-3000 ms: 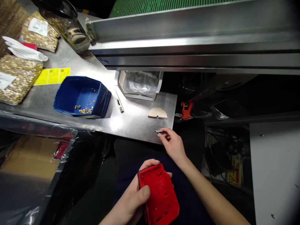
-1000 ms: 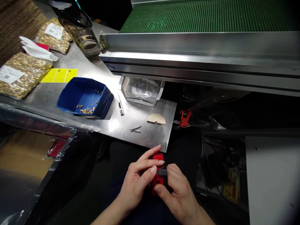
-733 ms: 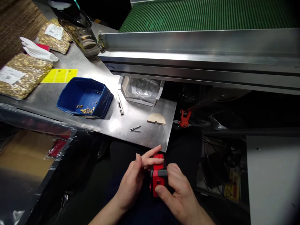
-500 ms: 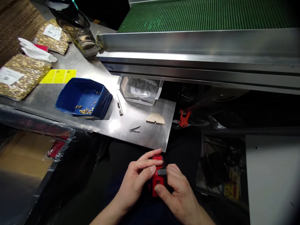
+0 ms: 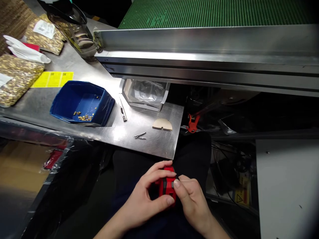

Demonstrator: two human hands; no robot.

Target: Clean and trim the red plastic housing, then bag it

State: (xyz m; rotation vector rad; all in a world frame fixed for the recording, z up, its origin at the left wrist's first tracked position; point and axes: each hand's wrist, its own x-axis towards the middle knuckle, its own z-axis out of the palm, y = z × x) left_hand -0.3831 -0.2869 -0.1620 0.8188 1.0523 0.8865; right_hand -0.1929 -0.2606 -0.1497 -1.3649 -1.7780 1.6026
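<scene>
Over my lap, both hands are around a small, boxy red-and-black object [image 5: 169, 183] with a grey part on top; its exact kind is unclear. My left hand [image 5: 147, 189] grips it from the left, fingers across its far end and thumb along its near end. From the right, my right hand [image 5: 193, 196] closes on it, with the thumb pressed near the grey part and the other fingers curled and partly hidden. Just beyond, on the metal table [image 5: 154, 146], lie nail clippers [image 5: 140, 135], a pale half-round piece [image 5: 162, 124] and a utility knife [image 5: 122, 111].
A blue bin [image 5: 82, 103] with several small brass-coloured parts stands left, near a yellow label sheet [image 5: 53, 79] and bags of brass-coloured parts [image 5: 20, 78]. A grey bin [image 5: 146, 94] holds clear plastic. The green conveyor's metal frame [image 5: 199, 63] crosses above. An orange clamp [image 5: 192, 123] is beyond the table edge.
My right thumb has moved up to the grey part, and my left thumb has slid down to the near end. The object has turned slightly. The view has shifted a little to the right.
</scene>
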